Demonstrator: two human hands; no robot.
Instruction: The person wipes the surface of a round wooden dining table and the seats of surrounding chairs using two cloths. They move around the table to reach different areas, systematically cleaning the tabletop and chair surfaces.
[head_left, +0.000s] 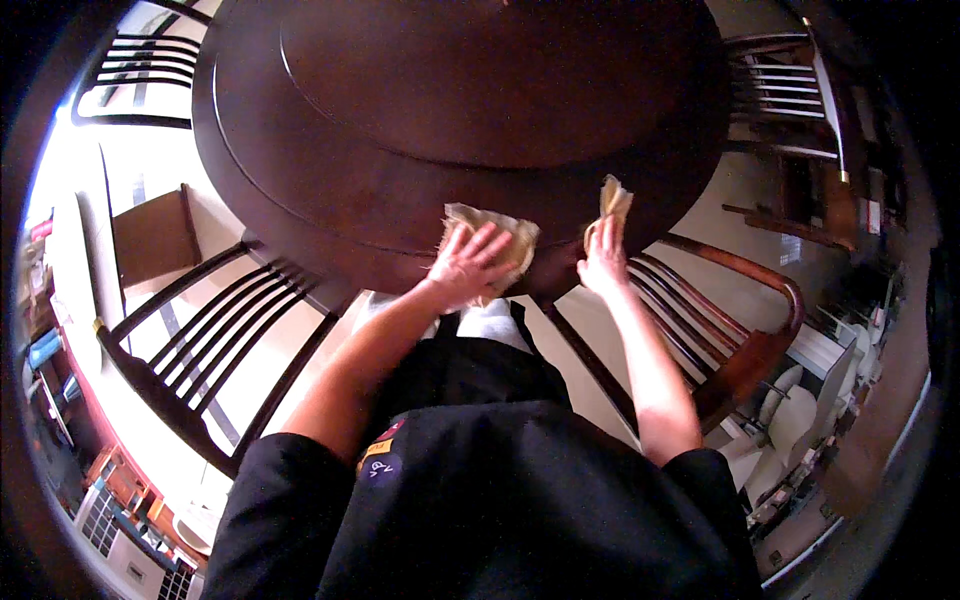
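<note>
A round dark wooden table (315, 187) with a raised round centre panel, likely a turntable, stands before me. My left hand (474, 264) lies palm down with spread fingers on a crumpled tan cloth (525, 232), at the table's near edge. The cloth's frayed border shows beyond the fingers. To the right, my right hand (604, 262) grips a second tan cloth (616, 196), bunched up, its tip sticking up past the fingertips. That hand is also by the near rim; whether its cloth touches the tabletop I cannot tell.
Slatted wooden chairs flank me, one at the left (217, 352) and one at the right (697, 315). Further chairs stand at the far left (150, 120) and far right (832, 112). A brown panel (154, 236) rises behind the left chair. White chairs (791, 412) show at lower right.
</note>
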